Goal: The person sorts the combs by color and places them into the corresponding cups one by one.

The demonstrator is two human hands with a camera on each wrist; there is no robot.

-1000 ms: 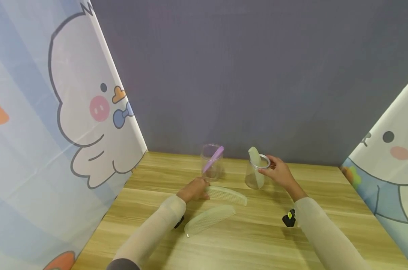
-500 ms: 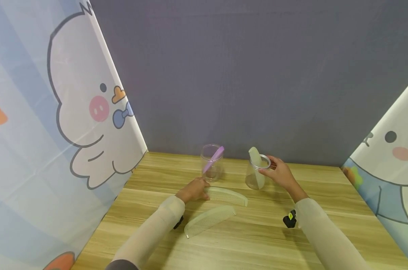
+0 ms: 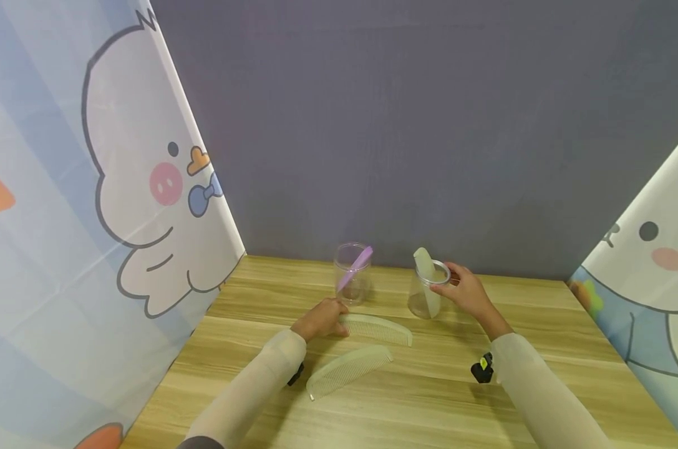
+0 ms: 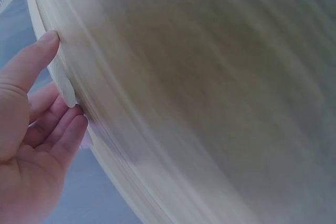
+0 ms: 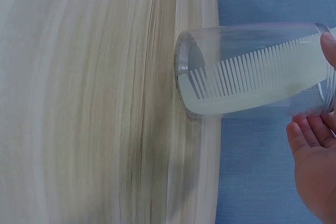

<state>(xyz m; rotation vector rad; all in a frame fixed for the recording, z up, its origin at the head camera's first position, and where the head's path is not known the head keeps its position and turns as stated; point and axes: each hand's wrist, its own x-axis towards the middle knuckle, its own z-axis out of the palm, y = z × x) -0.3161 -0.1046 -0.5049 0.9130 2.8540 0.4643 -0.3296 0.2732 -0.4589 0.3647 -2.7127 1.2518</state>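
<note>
On the wooden table [image 3: 428, 399], my left hand [image 3: 320, 321] pinches the left end of a pale green comb [image 3: 379, 328]; in the left wrist view the thumb [image 4: 31, 61] and fingers [image 4: 60, 135] lie on either side of the comb's tip [image 4: 65, 85]. A second pale comb [image 3: 347, 369] lies nearer to me. My right hand [image 3: 469, 293] holds the rim of a clear jar [image 3: 425, 298] with a pale comb [image 5: 252, 82] standing in it. The jar [image 5: 252, 66] stands upright on the table.
Another clear jar [image 3: 352, 284] with a purple comb [image 3: 357, 265] stands at the back, behind my left hand. Printed curtains [image 3: 92, 218] close the left and right sides, and a grey wall [image 3: 400, 125] stands behind the table.
</note>
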